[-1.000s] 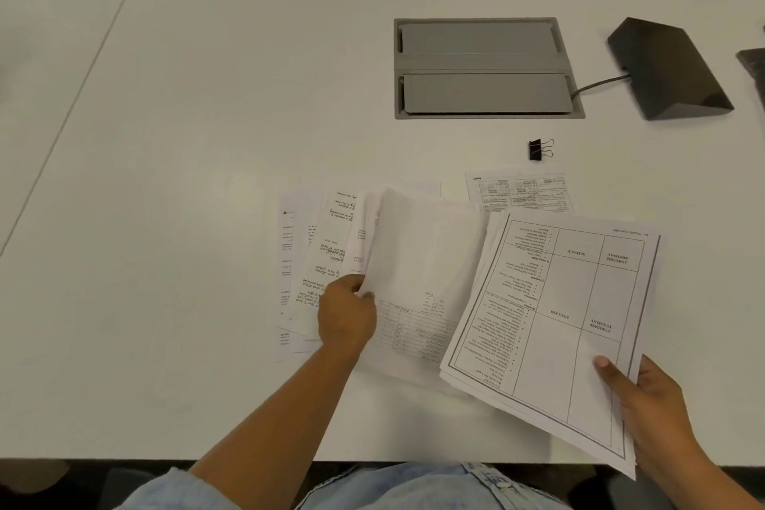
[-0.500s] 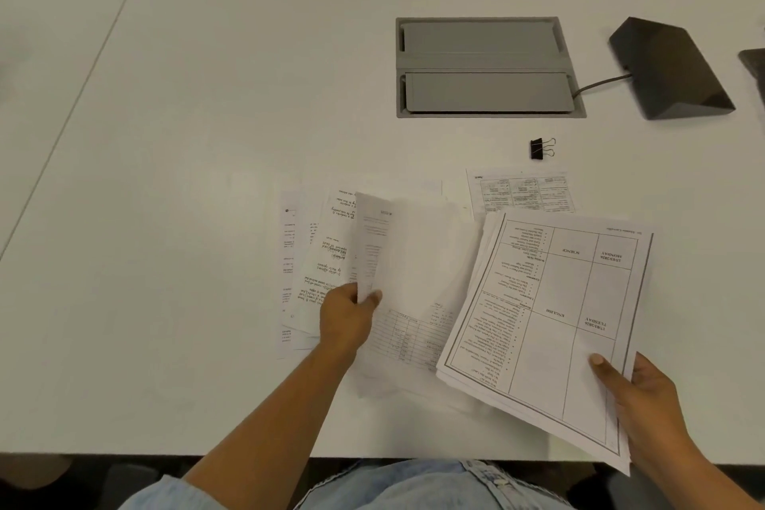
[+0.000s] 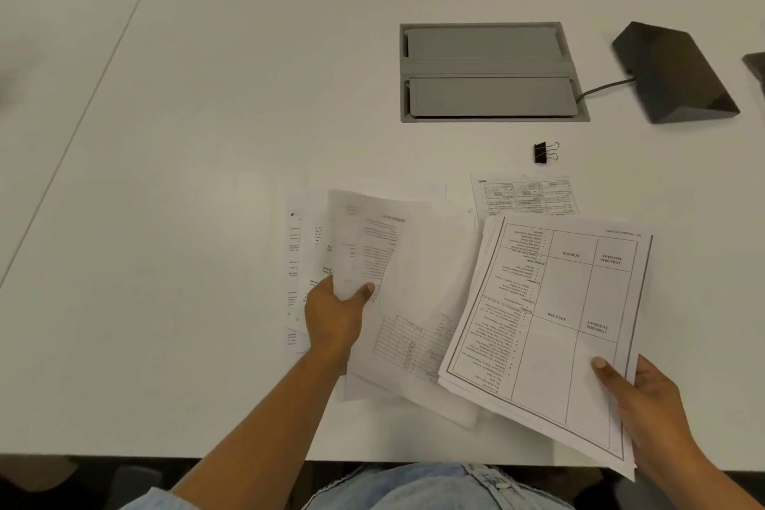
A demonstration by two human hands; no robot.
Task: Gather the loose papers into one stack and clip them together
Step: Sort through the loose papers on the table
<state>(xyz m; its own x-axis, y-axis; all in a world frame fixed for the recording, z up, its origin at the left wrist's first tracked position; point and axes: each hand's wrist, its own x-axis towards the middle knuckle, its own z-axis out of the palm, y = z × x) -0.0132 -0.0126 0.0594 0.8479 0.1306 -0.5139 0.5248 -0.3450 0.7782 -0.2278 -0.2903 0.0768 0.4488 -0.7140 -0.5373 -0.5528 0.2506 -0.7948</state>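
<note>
Head view: your right hand (image 3: 645, 406) grips a table-printed stack (image 3: 571, 302) at 4 o'clock; left hand (image 3: 333, 319) pinches one curling sheet (image 3: 368, 244). Black binder clip (image 3: 545, 152) lies at 2 o'clock.

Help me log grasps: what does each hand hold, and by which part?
The right hand grips the gathered stack at its near right corner. The left hand pinches a lifted sheet at its near edge.
</note>
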